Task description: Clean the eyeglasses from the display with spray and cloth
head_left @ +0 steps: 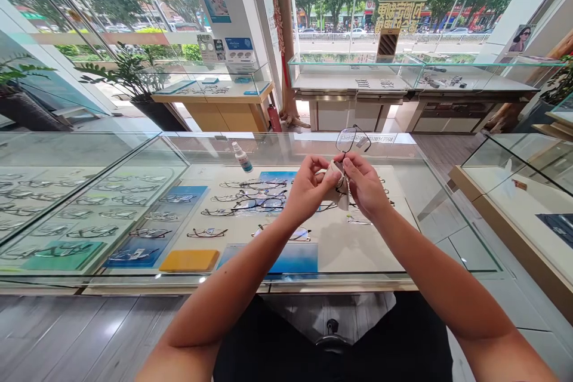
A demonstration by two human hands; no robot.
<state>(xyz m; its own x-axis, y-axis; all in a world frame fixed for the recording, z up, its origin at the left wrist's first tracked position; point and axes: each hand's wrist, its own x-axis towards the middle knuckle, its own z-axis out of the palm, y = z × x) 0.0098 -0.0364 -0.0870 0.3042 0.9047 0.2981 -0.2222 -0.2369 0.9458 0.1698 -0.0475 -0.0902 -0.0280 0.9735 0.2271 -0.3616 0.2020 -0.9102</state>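
Both hands are raised over the glass counter, close together. Pinched in my right hand point(364, 186) is a pair of eyeglasses point(346, 139) with dark thin rims; one lens stands up above the fingers, and the lower part is partly hidden by the hands. My left hand point(312, 186) has its fingers closed on a pale cleaning cloth point(342, 200). The cloth hangs between the two hands, wrapped against part of the eyeglasses. To the left, a small white spray bottle point(242, 159) with a blue label stands upright on the counter top.
Beneath the glass of the display counter point(210, 146) lie several eyeglass frames point(259, 205), blue panels and a yellow block point(190, 260). Another glass case point(496, 191) stands at the right. Farther back are display cases point(349, 80), a potted plant point(129, 74) and large windows.
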